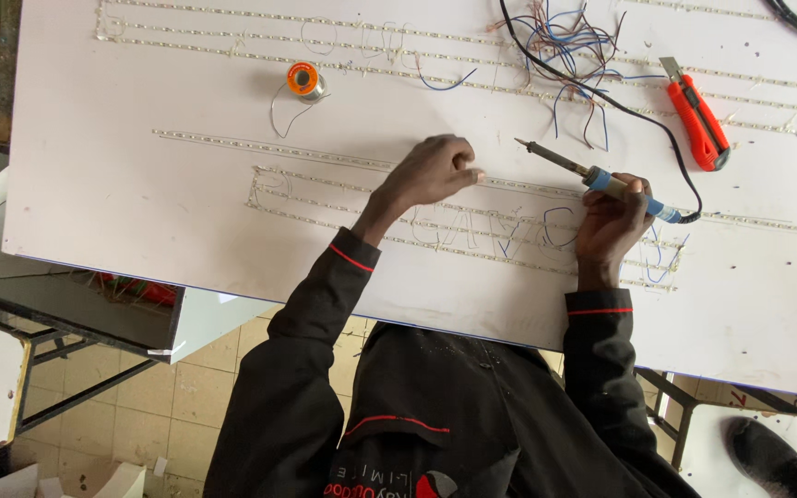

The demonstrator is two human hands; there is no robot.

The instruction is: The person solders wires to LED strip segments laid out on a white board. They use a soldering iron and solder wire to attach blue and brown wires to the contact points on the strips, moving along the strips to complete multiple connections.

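We see our left hand [435, 171] at the middle of the frame, fingers curled and fingertips pressed down on a thin pale strip of small lights [362, 164] that runs across the large white counter [140, 212]; it pinches nothing that we can make out, only holds the strip flat. Our right hand [612, 221], right of centre, grasps the blue-handled soldering iron [592, 175] like a pen, its dark metal tip pointing toward the upper left and hanging just beside the left fingertips, apart from them. A black cable [666, 134] leads from the iron's handle up to the top edge of the frame. More light strips lie in parallel rows above and below the hands. In the upper middle stands a small orange spool of solder wire [305, 80] with a loose end curling off it. At the upper right lies an orange and black utility knife [698, 115], well apart from both hands, and near it a tangle of thin blue and red wires [569, 46].
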